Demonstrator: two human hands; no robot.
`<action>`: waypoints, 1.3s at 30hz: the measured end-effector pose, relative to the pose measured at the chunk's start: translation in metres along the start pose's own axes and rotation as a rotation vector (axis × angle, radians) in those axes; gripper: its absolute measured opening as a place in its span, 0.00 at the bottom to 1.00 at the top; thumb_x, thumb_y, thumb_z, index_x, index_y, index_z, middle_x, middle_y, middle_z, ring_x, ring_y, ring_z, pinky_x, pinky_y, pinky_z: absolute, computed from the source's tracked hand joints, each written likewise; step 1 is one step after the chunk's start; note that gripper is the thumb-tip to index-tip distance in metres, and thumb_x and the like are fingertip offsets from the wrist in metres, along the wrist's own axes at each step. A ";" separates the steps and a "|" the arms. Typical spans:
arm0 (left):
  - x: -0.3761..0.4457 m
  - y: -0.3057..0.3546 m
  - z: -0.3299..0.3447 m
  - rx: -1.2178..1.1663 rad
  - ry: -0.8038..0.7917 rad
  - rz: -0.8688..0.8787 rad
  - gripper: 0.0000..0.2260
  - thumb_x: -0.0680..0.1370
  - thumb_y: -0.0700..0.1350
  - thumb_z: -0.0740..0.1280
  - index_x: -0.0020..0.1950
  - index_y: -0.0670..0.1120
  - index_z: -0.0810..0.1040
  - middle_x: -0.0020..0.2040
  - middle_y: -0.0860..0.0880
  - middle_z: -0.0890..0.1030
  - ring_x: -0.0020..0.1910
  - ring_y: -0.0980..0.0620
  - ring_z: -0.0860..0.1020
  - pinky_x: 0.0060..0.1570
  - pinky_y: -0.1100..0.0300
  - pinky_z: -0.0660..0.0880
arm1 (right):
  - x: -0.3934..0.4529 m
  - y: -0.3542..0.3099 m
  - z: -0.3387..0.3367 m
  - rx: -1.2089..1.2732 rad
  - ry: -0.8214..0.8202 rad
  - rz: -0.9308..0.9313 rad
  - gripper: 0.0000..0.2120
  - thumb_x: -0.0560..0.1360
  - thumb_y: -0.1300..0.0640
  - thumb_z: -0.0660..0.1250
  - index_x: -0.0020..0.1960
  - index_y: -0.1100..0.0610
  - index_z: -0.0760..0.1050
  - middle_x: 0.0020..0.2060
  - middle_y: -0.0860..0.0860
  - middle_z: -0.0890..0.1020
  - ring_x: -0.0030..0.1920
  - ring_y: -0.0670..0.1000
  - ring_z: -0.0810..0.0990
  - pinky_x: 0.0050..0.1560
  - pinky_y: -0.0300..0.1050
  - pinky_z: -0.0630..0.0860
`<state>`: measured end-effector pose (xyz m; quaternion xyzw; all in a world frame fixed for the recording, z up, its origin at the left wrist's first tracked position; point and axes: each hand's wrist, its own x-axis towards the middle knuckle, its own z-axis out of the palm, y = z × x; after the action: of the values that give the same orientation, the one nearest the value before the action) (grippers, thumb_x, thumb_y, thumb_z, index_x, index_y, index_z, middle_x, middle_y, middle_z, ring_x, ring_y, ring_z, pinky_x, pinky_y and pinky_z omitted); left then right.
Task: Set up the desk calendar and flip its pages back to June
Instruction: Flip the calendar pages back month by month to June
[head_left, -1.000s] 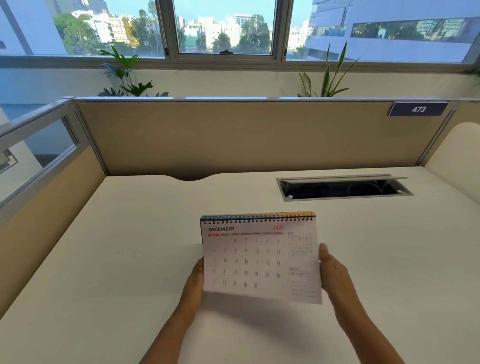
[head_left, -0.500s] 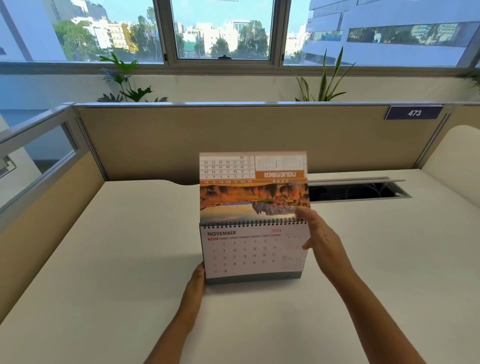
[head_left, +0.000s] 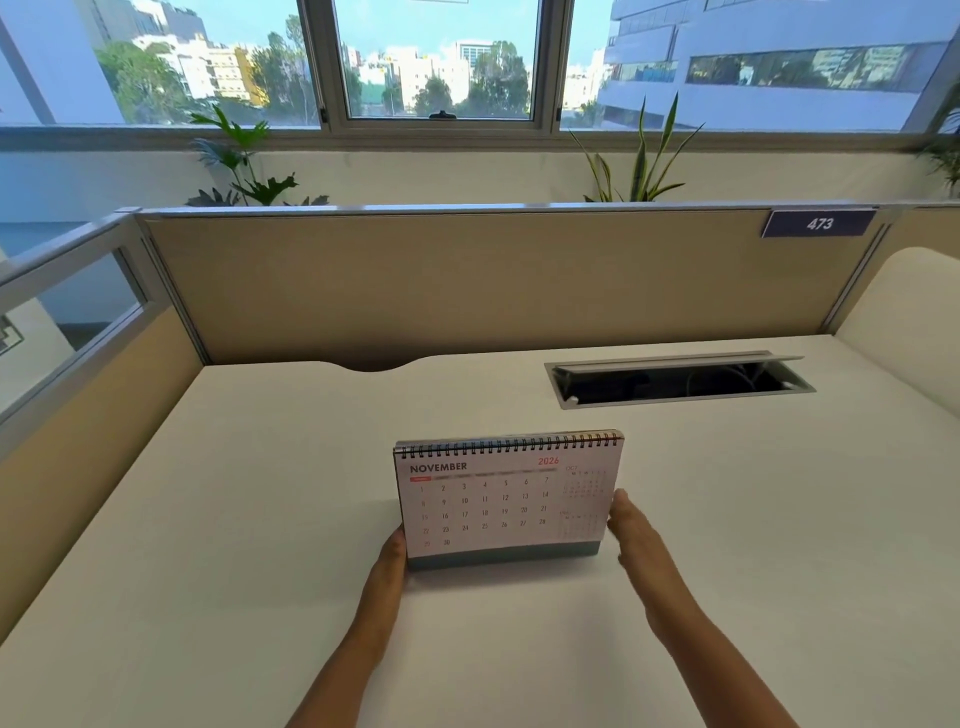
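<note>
A spiral-bound desk calendar (head_left: 506, 499) stands upright on its grey base in the middle of the white desk (head_left: 234, 519), its front page reading NOVEMBER 2026. My left hand (head_left: 392, 558) grips the calendar's lower left edge, thumb against the page side. My right hand (head_left: 631, 527) is at the lower right edge of the front page, fingers extended and slightly blurred; whether it touches the page I cannot tell.
An open cable tray (head_left: 675, 382) with a raised lid is sunk into the desk at the back right. Beige partition panels (head_left: 467, 280) close the back and left. A rounded cream panel (head_left: 914, 312) rises at the right. Plants stand behind the partition.
The December page was flipped up and over the spiral to the back, leaving November in front. My right hand came down from the top edge to the lower right edge. The calendar now stands on the desk.
</note>
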<state>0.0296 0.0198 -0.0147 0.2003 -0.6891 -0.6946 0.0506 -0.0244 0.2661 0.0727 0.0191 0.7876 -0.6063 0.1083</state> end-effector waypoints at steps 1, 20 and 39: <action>0.000 0.000 0.000 0.002 0.000 0.002 0.16 0.79 0.54 0.45 0.61 0.57 0.68 0.59 0.49 0.75 0.59 0.50 0.72 0.59 0.59 0.64 | -0.004 0.002 0.003 -0.006 -0.027 -0.008 0.27 0.73 0.36 0.46 0.68 0.45 0.62 0.70 0.50 0.68 0.63 0.47 0.68 0.65 0.46 0.63; 0.000 -0.004 -0.002 -0.012 0.020 -0.021 0.20 0.78 0.57 0.46 0.63 0.55 0.69 0.52 0.51 0.79 0.51 0.57 0.76 0.48 0.62 0.70 | -0.021 -0.009 -0.025 0.594 -0.169 0.191 0.27 0.77 0.43 0.50 0.35 0.59 0.77 0.34 0.60 0.85 0.38 0.57 0.84 0.47 0.52 0.76; 0.002 -0.006 -0.002 0.034 -0.005 -0.008 0.21 0.78 0.56 0.46 0.68 0.54 0.64 0.63 0.48 0.74 0.63 0.48 0.70 0.63 0.59 0.62 | 0.001 -0.011 0.001 0.341 0.198 0.099 0.14 0.72 0.52 0.67 0.51 0.61 0.72 0.44 0.58 0.81 0.49 0.58 0.80 0.47 0.52 0.78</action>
<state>0.0298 0.0172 -0.0206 0.2019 -0.7000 -0.6836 0.0427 -0.0267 0.2619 0.0828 0.1354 0.6784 -0.7200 0.0551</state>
